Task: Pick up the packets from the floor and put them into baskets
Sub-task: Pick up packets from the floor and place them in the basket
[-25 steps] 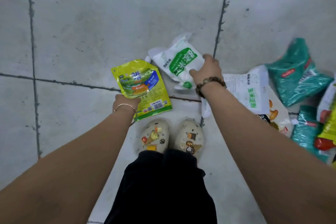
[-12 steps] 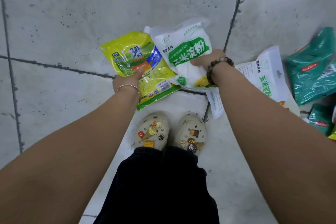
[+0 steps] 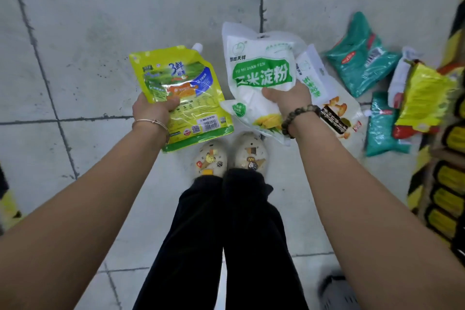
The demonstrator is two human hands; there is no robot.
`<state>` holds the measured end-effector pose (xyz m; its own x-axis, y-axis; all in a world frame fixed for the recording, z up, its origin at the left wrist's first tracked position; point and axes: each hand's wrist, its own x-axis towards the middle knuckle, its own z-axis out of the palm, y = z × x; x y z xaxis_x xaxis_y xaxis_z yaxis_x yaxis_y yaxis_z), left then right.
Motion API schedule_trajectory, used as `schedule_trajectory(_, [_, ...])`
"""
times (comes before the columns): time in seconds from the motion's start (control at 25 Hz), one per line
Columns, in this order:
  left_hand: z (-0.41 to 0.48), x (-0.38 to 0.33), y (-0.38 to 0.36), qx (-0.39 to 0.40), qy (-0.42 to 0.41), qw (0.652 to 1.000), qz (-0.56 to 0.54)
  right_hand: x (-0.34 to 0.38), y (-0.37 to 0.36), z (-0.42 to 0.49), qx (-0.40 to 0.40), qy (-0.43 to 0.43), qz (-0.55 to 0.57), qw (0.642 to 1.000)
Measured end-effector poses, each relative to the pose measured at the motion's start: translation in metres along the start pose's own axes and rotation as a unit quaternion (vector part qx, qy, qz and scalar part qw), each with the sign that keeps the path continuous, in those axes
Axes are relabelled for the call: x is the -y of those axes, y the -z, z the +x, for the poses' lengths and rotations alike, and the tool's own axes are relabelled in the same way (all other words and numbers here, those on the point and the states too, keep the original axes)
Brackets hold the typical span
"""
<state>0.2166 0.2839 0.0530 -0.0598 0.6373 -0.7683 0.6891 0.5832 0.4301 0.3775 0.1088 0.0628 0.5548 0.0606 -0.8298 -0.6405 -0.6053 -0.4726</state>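
My left hand (image 3: 154,108) grips a yellow-green spouted pouch (image 3: 181,88) by its lower left side, lifted above the floor. My right hand (image 3: 286,96) holds a white packet with a green label (image 3: 261,68), thumb across its front, also raised off the floor. On the floor to the right lie another white packet (image 3: 312,75), a packet with a mushroom picture (image 3: 339,116), two teal packets (image 3: 362,55) (image 3: 382,128) and a yellow packet (image 3: 425,93). No basket is in view.
Grey floor tiles with dark joints spread ahead and to the left. My two pale clogs (image 3: 231,156) stand below the held packets. A shelf with yellow goods and black-yellow stripes (image 3: 448,184) runs along the right edge.
Both hands have lifted their packets off the floor and raised them toward me. The view has shifted right, showing more packets and the shelf at the right.
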Motion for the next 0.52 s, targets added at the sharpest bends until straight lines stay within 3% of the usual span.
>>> schedule_trajectory(0.2, [-0.091,-0.051,0.03,0.088,-0.086,0.992,0.006,0.021,0.053,-0.091,-0.027,0.015,0.03,0.999])
schedule_trajectory(0.52, [-0.259,-0.138,0.103,0.166,-0.142,0.975,0.031,0.061,0.144,-0.28,-0.119,0.039,0.129,0.984])
